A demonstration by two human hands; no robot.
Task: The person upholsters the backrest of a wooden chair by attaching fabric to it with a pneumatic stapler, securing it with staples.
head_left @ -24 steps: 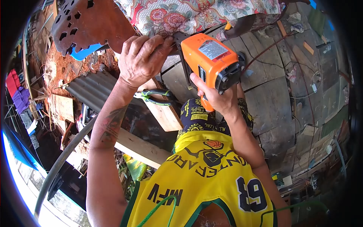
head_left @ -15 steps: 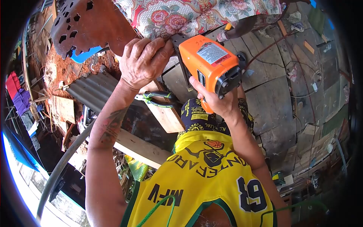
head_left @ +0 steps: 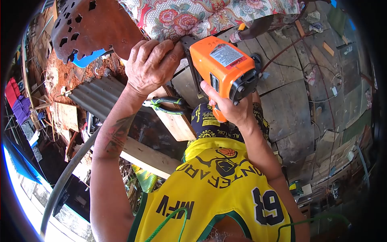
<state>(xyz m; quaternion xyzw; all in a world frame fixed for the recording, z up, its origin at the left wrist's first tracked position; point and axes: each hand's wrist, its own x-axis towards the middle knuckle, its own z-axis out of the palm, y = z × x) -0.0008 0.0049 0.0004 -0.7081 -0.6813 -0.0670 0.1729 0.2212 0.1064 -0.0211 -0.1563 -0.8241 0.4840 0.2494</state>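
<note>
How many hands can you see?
2. The left hand is beside the flowery cloth, its fingertips hidden. The right hand is wrapped around the handle of the orange tool. Any others would be hidden.

open room above floor (head_left: pixel 287 117) at right, nail gun (head_left: pixel 219 58) blocking the middle, flowered cloth (head_left: pixel 185 20) across far side, pliers (head_left: pixel 163 105) nearer

Here's the orange tool (head_left: pixel 217 52), label up, black end cap just beside the right hand (head_left: pixel 233 108) wrapped around its handle, dark rail facing the left hand (head_left: pixel 152 67)! And the rose-patterned fabric (head_left: pixel 183 20), creased, spreads just beyond the left fingers.
</note>
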